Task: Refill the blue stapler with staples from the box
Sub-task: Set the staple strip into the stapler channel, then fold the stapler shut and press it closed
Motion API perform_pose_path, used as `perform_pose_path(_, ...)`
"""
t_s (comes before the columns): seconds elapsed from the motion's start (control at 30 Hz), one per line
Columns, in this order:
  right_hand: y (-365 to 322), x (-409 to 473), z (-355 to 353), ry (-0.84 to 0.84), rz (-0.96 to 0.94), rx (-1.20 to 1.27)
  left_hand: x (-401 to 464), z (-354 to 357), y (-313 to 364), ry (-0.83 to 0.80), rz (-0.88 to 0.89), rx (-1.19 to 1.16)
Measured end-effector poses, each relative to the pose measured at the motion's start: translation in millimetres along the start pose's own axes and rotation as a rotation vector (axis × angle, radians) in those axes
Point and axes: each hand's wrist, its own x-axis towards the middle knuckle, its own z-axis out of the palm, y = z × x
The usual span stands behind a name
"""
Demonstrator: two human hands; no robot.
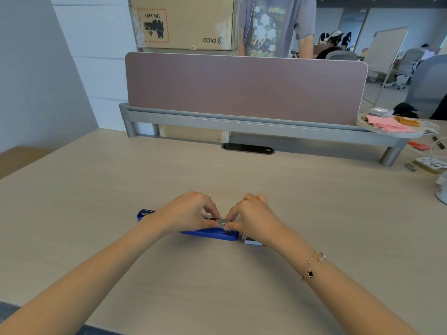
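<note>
Blue stapler lies opened flat on the desk, long axis running left-right across the view; one blue end pokes out past the left wrist, the other part sits under and just in front of both hands. A short silvery strip of staples is held right above the stapler's middle, its long axis roughly in line with the stapler's.

Left hand and right hand meet over it, each with a closed pinch: left grip on the strip's left end, right grip on its right end, thumb and forefinger tips touching metal (the other fingers curled in). Whether the strip is already seated in the channel or just above it, cannot tell, the fingers hide that. Both hands about equally near; the coming move looks like a straight press down and slide along the long axis, so keeping the strip parallel to the channel is the thing that matters.

Staple box sits just beside the stapler's right end, mostly hidden under the right wrist, which wears a bracelet.

Desk is pale wood grain, bare around the work. At its far edge a pinkish divider panel on a grey rail, cardboard cartons behind it, a person standing, open office with chairs off to the right. Small clutter (pink papers, cables) at far right.
</note>
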Motion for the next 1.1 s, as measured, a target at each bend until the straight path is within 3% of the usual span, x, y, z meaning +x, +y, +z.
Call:
perform_pose_path(0.2,1.3,-8.3,1.5,0.025,0.004,0.11,-2.9,3.8,-3.0,-0.003,0.017,-0.016)
perform_pose_path(0.43,6.1,-13.0,8.4,0.062,0.0,0.075,-13.5,2.1,-27.6,-0.004,0.011,-0.06)
perform_pose_path(0.83,17.7,-21.1,21.0,0.087,-0.016,0.09,-65.2,-17.9,-124.2,0.067,-0.229,-0.35)
perform_pose_path(1.1,16.0,-17.4,26.3,0.075,-0.011,0.086,-71.9,-18.1,-137.5,0.129,-0.283,-0.441)
